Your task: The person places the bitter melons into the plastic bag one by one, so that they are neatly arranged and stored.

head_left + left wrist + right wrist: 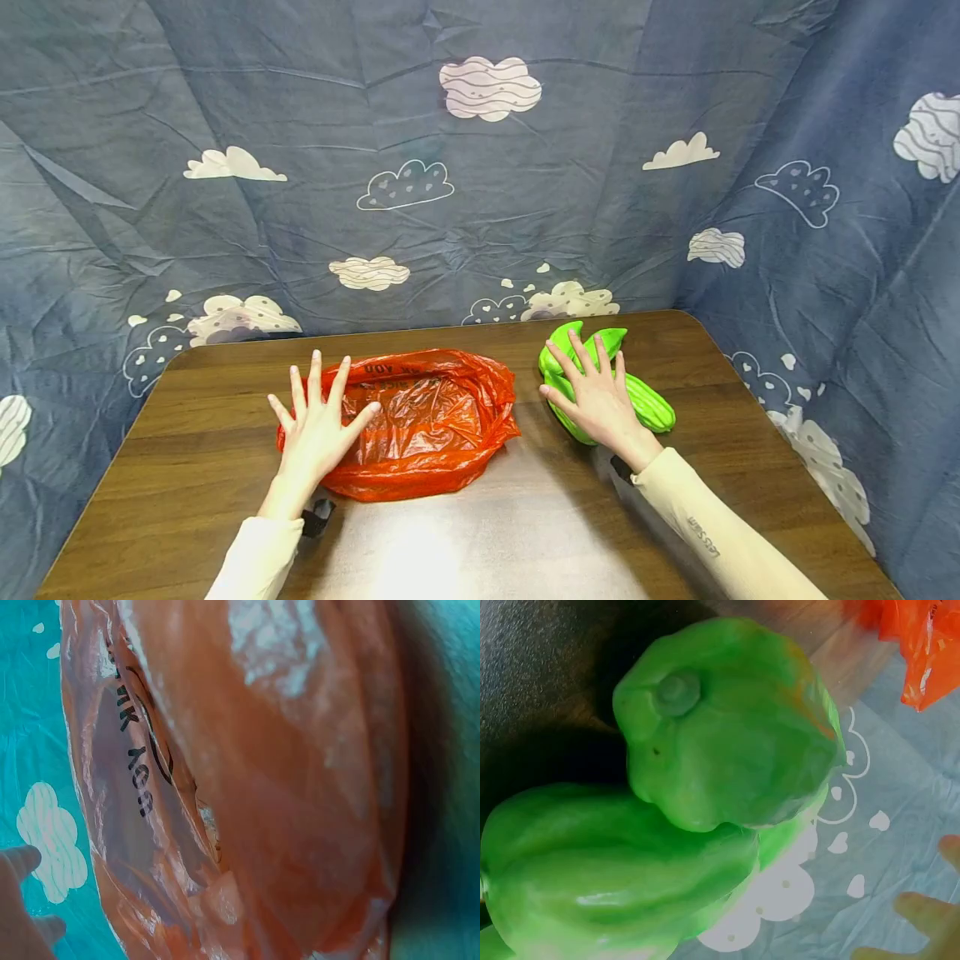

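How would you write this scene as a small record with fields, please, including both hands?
surface: brown wood-grain table
container: red plastic bag, dark lettering, mouth open, lying on the table
pile: green vegetable-like pieces, to the right of the bag; exact count hidden
left hand: fingers spread, over the bag's left end; contact unclear
right hand: fingers spread, over the green pieces; contact unclear
backdrop: blue-grey cloth with white clouds

1. The plastic bag point(405, 480), left of the middle, is red with black letters point(378, 368).
2. The ridged vegetables point(651, 405), right of the middle, are bright green.
3. The table point(195, 425), low down, is brown with wood lines.
4. The cloth point(300, 100), up top, is blue with white clouds point(491, 88).
5. The sleeve point(738, 546), bottom right, is cream with dark writing point(702, 537).
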